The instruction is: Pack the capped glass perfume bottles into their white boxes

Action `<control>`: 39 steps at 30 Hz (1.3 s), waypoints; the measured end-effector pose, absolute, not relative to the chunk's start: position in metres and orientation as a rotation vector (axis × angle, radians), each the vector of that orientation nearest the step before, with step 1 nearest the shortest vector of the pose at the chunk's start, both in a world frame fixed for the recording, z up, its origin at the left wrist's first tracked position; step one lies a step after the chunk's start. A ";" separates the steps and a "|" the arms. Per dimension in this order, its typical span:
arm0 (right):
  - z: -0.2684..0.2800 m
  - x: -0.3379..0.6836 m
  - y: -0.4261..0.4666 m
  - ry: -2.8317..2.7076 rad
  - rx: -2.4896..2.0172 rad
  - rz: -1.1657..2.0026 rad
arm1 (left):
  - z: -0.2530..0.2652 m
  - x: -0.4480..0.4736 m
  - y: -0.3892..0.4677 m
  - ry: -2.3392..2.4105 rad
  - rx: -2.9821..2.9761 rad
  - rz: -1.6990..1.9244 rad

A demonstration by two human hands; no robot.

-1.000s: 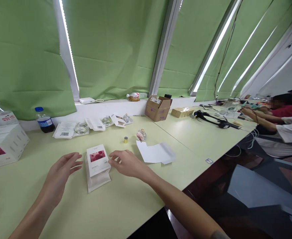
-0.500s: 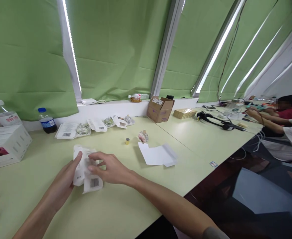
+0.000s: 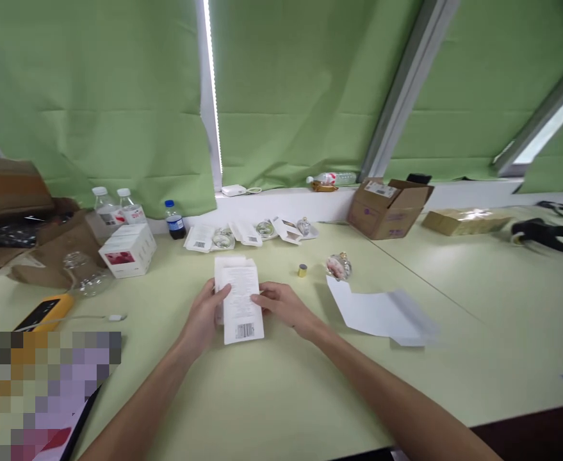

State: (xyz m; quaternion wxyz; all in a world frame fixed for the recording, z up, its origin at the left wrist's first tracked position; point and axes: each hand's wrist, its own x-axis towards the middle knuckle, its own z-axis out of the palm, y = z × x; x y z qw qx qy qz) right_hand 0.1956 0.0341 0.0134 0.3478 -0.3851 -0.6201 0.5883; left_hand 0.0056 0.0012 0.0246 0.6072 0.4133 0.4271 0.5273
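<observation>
Between my hands is a white printed package with lines of small text and a barcode near its lower edge. My left hand grips its left side, thumb on the front. From the right, my right hand pinches the other edge; its fingertips are partly hidden behind the package. Beyond it stands a small gold cap. A clear round glass bottle with a gold neck and a pinkish pattern is farther right. An unfolded white card sheet lies in front of that bottle.
Opened white packs with glass bottles line the back. At left are a white box, a clear glass vessel and a yellow device with a cable. A cardboard carton stands back right.
My view has swung left, bringing in the left side of the table. The package now faces me with its text and barcode, and my right hand has closed on its right edge.
</observation>
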 end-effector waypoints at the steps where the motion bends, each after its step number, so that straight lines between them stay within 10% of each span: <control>1: 0.015 0.197 0.034 -1.583 -0.985 1.553 | 0.024 0.006 0.002 1.012 0.991 1.213; 39: 0.009 0.213 0.056 -1.558 -1.026 1.604 | 0.014 0.008 0.006 1.028 1.177 1.079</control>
